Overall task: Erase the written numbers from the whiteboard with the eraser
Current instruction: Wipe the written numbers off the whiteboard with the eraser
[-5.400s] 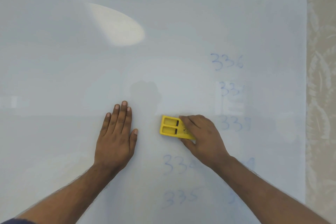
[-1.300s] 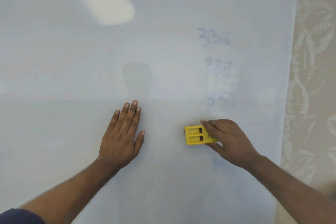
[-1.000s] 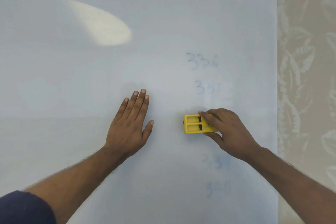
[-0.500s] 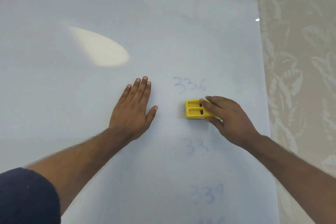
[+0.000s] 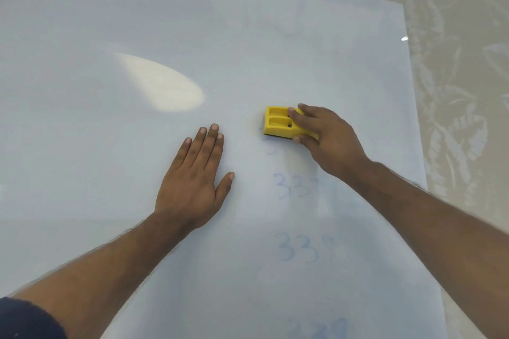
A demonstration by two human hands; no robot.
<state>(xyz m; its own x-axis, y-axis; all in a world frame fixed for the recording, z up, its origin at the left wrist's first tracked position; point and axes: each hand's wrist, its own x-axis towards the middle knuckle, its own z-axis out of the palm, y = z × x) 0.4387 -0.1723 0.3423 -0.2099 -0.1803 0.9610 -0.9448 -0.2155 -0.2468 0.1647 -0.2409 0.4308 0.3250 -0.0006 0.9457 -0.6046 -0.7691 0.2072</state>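
Right hand (image 5: 329,136) holds the yellow eraser (image 5: 278,124): fingers lie over its top, thumb curls against the near side, so the grip is closed on it. Eraser sits flat on the whiteboard (image 5: 110,173), dark pad face down, right of centre, with its long side running left-right.

Left hand (image 5: 192,176) is flat on the board, fingers straight and together, thumb splayed right. That grip is wide and holds nothing. It sits left of and nearer than the eraser, with a clear gap between them.

Numbers, all faint blue, in a column near of the eraser:
- smudged trace (image 5: 271,146) just below the eraser's near-left corner, unreadable
- "33?" (image 5: 297,186), last digit blurred, close to the right forearm
- "33?" (image 5: 305,248), last digit unclear
- partial row (image 5: 316,329) cut by the bottom of the view

Edges: the board's far edge runs diagonally across the top, with the far-right corner (image 5: 402,4) visible. The right edge (image 5: 414,107) drops from there; the right hand is between the number column and that edge, well inside it. Beyond it is a beige leaf-patterned surface (image 5: 462,91).

Open room: a wide bare stretch of board lies left of and beyond both hands. A bright oval glare patch (image 5: 162,84) sits far-left of the left hand. Right forearm crosses the board's near-right part.
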